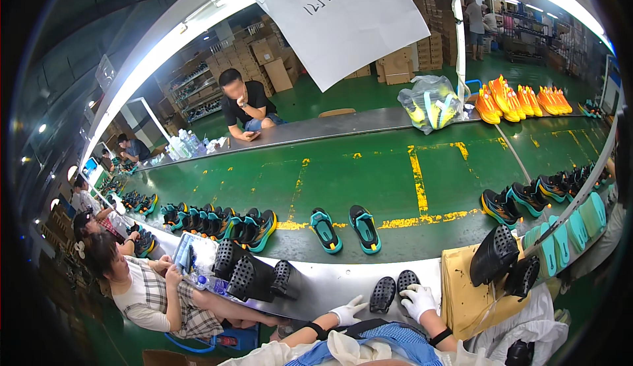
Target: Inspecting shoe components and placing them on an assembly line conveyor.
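Note:
Both my hands wear white gloves at the near edge of the metal bench (343, 272). My left hand (349, 311) is open, its fingers stretched out beside a black, dotted, sole-shaped piece (382, 294). A matching black piece (408, 279) stands just right of it. My right hand (418, 301) lies with fingers apart at the near end of that second piece and seems to touch it. Beyond the bench, two black and teal sneakers, a left one (326, 231) and a right one (364, 229), sit apart on the green conveyor belt (356, 175).
Tall black dotted blocks (250, 277) stand left; more (494, 255) rest on a tan carton (461, 300) at right. Teal insoles (560, 244) lie beyond. Sneaker rows (221, 224) line the belt. A person (151, 287) sits left; another (249, 105) sits opposite. A paper sheet (343, 30) hangs overhead.

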Demonstrator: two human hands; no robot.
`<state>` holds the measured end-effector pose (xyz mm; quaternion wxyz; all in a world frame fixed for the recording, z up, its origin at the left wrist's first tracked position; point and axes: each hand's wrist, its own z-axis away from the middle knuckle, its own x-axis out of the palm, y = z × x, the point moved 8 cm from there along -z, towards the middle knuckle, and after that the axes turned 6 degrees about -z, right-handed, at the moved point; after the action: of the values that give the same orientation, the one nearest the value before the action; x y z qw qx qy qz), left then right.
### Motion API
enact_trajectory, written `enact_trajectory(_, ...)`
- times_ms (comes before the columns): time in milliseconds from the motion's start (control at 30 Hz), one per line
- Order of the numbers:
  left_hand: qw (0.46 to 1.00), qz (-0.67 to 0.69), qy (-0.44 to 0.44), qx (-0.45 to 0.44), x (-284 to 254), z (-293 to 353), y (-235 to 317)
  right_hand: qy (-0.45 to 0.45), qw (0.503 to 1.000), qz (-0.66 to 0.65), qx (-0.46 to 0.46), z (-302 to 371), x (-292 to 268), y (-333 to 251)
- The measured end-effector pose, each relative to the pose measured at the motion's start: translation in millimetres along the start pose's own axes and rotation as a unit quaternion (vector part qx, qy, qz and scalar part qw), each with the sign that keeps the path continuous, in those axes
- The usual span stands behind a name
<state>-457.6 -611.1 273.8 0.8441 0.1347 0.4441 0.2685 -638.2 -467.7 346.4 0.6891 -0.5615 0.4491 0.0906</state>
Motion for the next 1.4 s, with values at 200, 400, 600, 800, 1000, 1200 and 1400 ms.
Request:
enact_trajectory(200,1.0,0.007,0.0,-0.007,6,-5,-2,0.007,1.0,0.006,0.004,1,-7,0)
enact_trajectory(400,1.0,0.002,0.011,0.004,8,-8,0,0.016,0.999,-0.033,0.02,5,-12,3)
enact_trajectory(600,1.0,0.011,0.002,-0.01,6,-8,7,0.03,0.999,-0.026,0.011,10,-23,-6)
enact_trajectory(800,1.0,0.019,0.012,-0.016,7,-11,7,0.051,0.998,-0.016,0.014,8,-33,-12)
enact_trajectory(1000,0.999,0.023,0.008,-0.037,-3,-11,22,0.055,0.998,-0.01,0.022,10,-48,-8)
enact_trajectory(1200,0.999,0.021,0.034,-0.025,2,-15,22,0.028,0.998,-0.049,0.039,1,-83,-21)
enact_trajectory(1400,0.998,0.028,0.042,-0.029,8,-23,24,-0.048,0.994,-0.09,0.03,-30,-143,-64)
